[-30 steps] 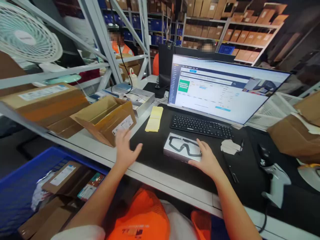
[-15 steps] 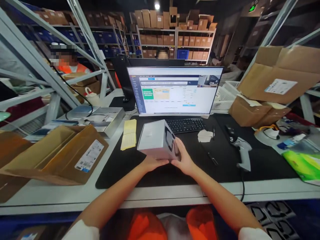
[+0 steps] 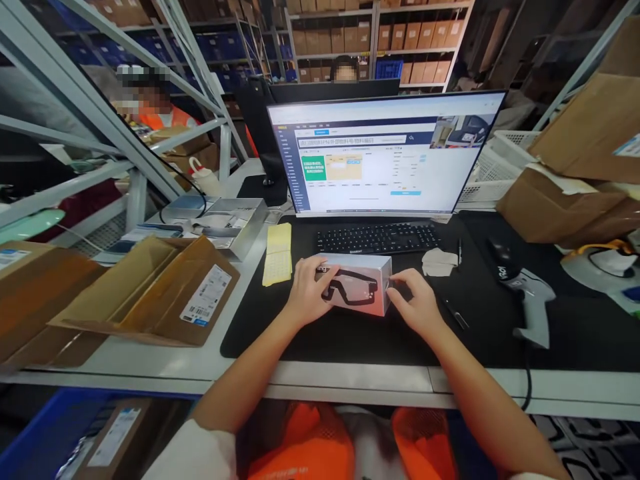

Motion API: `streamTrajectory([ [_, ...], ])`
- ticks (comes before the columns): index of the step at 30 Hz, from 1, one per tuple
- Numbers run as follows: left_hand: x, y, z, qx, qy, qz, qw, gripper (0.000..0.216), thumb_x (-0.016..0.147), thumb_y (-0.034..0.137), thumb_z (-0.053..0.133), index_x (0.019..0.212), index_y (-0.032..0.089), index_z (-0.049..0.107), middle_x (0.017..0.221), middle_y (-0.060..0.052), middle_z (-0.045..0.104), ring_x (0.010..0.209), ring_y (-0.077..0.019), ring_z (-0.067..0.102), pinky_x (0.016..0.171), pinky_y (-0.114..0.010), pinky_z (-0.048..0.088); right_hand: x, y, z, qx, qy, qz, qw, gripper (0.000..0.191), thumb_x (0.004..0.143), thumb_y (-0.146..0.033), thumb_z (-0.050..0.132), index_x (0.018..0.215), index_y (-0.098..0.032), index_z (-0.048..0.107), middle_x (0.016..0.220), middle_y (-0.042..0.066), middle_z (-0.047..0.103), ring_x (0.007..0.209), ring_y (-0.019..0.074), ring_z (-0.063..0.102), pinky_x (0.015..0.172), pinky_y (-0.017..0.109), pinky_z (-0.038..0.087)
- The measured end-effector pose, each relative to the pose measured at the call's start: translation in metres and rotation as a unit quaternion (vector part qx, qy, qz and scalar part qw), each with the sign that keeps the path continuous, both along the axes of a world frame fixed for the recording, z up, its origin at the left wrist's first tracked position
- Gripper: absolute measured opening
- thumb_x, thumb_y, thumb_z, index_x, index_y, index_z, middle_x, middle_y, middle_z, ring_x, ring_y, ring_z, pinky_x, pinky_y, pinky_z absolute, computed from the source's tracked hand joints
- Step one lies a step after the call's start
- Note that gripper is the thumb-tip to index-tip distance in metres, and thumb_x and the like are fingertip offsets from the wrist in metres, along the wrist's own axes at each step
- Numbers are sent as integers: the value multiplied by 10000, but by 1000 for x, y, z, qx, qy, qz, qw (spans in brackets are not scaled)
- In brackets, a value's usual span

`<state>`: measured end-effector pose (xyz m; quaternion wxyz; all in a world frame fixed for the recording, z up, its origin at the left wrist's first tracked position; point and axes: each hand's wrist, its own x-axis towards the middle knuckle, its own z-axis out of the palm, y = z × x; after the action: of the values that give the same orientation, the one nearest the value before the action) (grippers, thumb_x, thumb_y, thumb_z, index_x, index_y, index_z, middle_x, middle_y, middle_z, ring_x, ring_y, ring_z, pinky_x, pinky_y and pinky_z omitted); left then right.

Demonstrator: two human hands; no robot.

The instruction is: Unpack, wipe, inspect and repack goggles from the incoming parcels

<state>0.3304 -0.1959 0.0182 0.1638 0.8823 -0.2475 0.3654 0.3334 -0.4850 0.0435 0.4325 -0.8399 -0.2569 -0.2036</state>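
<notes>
Your left hand [image 3: 309, 291] and right hand [image 3: 417, 301] clasp the two ends of a white box [image 3: 356, 283] printed with goggles, fingers curled loosely around it. The box rests between them on the black mat [image 3: 350, 337], just short of the keyboard [image 3: 377, 237]. A scanner [image 3: 525, 293] lies well to the right of your right hand.
</notes>
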Motion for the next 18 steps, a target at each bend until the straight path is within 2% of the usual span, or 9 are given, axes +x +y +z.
streamTrajectory([
  [4,-3,-3,2,16,9,12,1000,572,838,295,679,1396,282,557,1368,-175,494,1328,-352,489,1160,-611,313,2,-1,0,-18,53,9,998,175,968,-365,523,884,-217,563,867,35,618,815,196,588,759,324,455],
  [10,-7,-6,6,51,36,22,998,526,865,365,668,1372,255,579,1369,-188,538,1311,-347,516,1122,-599,350,13,1,-11,-33,139,-2,990,327,958,-357,444,664,-215,458,651,-8,510,643,155,505,627,292,344],
  [14,-6,-5,11,43,84,-6,996,674,829,486,717,1424,230,531,1402,-194,540,1321,-355,516,1101,-544,409,17,2,-16,26,180,-18,983,377,931,-396,456,602,-215,417,579,-27,424,583,133,433,576,280,304],
  [18,-7,-5,17,32,129,-12,991,929,694,479,851,1495,241,447,1430,-175,530,1340,-370,504,1117,-528,429,15,-2,-9,85,179,-31,980,375,906,-378,475,578,-216,390,569,-30,392,571,124,393,561,276,292],
])
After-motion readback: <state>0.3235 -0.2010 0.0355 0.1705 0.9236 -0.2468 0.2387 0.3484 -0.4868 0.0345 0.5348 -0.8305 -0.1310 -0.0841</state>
